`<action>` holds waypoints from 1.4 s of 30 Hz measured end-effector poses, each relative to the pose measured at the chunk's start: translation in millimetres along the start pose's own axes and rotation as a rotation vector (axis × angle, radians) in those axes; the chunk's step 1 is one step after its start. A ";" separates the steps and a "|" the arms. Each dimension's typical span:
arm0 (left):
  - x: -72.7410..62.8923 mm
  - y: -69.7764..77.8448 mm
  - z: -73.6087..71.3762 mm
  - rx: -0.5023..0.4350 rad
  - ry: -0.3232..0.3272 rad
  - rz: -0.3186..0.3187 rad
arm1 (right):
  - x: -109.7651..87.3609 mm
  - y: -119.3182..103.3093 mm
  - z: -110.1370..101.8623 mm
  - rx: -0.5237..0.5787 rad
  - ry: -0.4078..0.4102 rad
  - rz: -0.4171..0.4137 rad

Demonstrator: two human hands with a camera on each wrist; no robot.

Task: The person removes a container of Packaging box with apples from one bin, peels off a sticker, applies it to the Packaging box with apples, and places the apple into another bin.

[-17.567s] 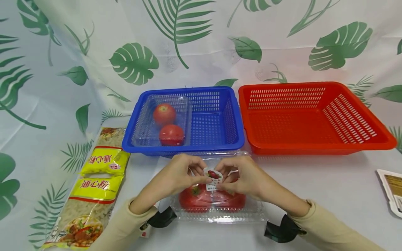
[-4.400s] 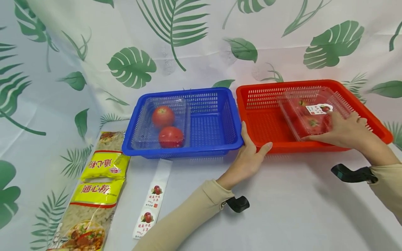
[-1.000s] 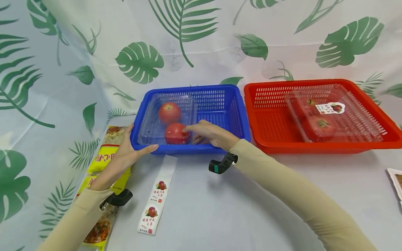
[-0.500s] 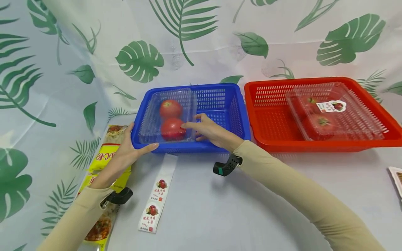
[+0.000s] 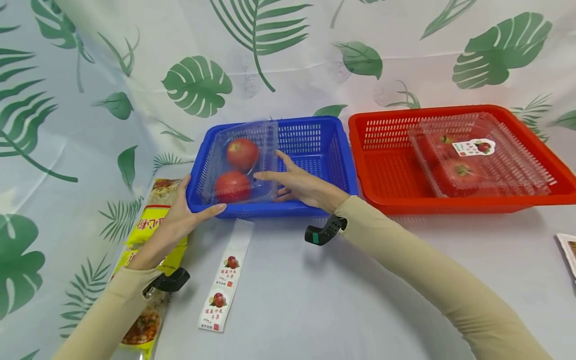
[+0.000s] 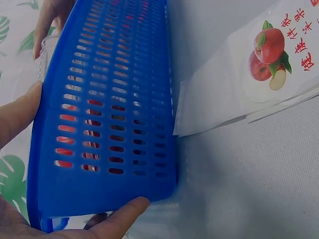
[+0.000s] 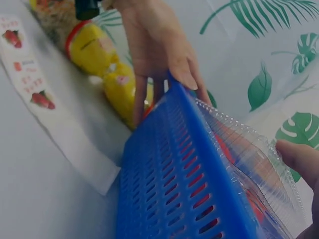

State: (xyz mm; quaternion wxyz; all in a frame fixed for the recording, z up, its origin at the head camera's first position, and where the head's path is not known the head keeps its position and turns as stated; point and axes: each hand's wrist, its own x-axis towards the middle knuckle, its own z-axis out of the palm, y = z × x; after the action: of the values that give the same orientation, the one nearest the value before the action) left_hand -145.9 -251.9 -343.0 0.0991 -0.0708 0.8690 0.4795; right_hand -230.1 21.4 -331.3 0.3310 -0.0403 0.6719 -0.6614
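A clear plastic clamshell box [image 5: 265, 145] with two round red fruits [image 5: 233, 187] sits tilted in the left part of the blue basket [image 5: 310, 204], its right side raised. My right hand [image 5: 302, 184] holds that raised right edge, thumb on the lid and fingers at the side. The left hand [image 5: 180, 212] grips the basket's front left corner, its thumb along the front rim and its fingers on the left side. In the left wrist view, the left thumb [image 6: 17, 117] lies at the rim and a fingertip [image 6: 130, 211] shows near the lower edge.
A red basket [image 5: 382, 202] on the right holds another fruit box with a white label [image 5: 473, 147]. A strip of apple stickers [image 5: 225, 280] lies in front of the blue basket. Yellow food packets [image 5: 150, 220] lie at left, partly behind the left arm. A leaf-print cloth hangs behind.
Earlier, both hands held a sticker over a fruit box; later that labelled box sat in the red basket. In the last second the right hand lifted the blue basket's box edge; its fruits shifted left.
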 end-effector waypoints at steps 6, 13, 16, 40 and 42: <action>0.0 1.4 -0.1 -0.007 0.000 0.017 | 3.6 -1.4 1.8 -0.022 0.035 0.066; 1.2 6.3 2.2 0.016 0.016 -0.010 | 6.1 -3.9 12.7 0.011 0.112 0.049; 1.7 7.8 2.9 0.020 0.017 -0.014 | 6.2 -5.2 18.7 0.057 0.140 0.027; 1.6 0.5 1.6 0.009 0.009 -0.011 | -70.0 -19.1 -9.8 0.213 -0.002 -0.124; 1.3 -1.8 -0.6 -0.015 -0.003 0.000 | -86.2 -20.0 -14.9 0.157 -0.035 -0.139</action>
State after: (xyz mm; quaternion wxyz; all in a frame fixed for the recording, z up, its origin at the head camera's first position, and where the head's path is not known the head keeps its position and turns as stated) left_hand -146.8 -253.4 -344.4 0.1000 -0.0709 0.8653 0.4860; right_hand -178.1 74.2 -280.7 0.2981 -0.0721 0.6079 -0.7324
